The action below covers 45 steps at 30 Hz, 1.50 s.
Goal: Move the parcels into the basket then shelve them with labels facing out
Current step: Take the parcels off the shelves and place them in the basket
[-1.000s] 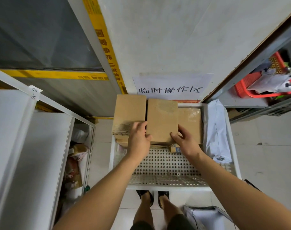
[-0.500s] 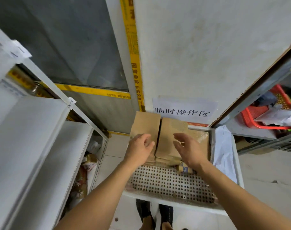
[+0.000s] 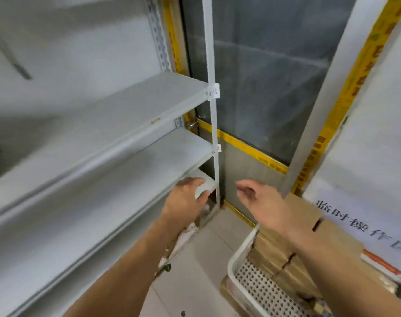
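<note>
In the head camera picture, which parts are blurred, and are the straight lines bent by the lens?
In the head view, motion blur smears the whole frame: the left hand, the right hand and the white shelves all have soft edges. The parcels in the basket are soft too. The wide lens makes the shelf post and door frame lean. The light is even, without hard glare.

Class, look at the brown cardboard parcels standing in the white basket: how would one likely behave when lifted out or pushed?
The cardboard parcels look flat-sided and boxy, so probably stiff rather than floppy. They stand on edge, packed side by side in the basket, so one may tip once its neighbour goes. Plain cardboard should give decent grip. Weight cannot be judged.
</note>
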Tool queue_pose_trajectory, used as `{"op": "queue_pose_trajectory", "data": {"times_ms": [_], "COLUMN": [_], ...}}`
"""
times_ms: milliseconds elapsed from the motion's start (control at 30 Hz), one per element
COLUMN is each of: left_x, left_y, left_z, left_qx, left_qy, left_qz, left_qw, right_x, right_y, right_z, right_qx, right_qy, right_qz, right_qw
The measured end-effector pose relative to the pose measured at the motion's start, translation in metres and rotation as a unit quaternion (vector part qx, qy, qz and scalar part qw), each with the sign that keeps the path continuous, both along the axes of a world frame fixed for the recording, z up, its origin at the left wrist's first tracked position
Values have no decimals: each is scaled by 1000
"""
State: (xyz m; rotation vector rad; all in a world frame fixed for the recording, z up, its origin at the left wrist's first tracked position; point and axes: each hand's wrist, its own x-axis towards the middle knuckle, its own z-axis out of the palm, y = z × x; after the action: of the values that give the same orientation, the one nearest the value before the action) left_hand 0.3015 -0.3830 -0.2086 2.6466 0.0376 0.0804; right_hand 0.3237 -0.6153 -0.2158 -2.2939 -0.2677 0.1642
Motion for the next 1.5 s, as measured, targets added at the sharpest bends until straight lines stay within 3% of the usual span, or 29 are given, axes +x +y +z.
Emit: {"op": "queue_pose_trajectory", "data": {"times_ms": [333,567,800,1033,1233,1500], "left_x": [-68,-123,-156,-157,-140,-121], "left_y": [208,324,412,475,504,507], "left_z": [72,108,119,117,115,105], "left_qx": [10,18,23,46,29,-47], "left_qy": [-114,-195,-208,-202,-168,-192], "left_qz": [134,246,368,475,520,556], "left_qw": [984,949,906,856,837,807], "right_x": [8,-10,-19,-6,10,27], "right_y": [219,368,487,576,629,661], "right_z": [74,107,121,133,136,118], "right_qx": [25,84,100,83,86,145], "right_qy": [-74,-98,-100,-110,-97,48], "right_qz": [169,264,345,418,420,408], "right_qw": [982,956,928,898,898,900]}}
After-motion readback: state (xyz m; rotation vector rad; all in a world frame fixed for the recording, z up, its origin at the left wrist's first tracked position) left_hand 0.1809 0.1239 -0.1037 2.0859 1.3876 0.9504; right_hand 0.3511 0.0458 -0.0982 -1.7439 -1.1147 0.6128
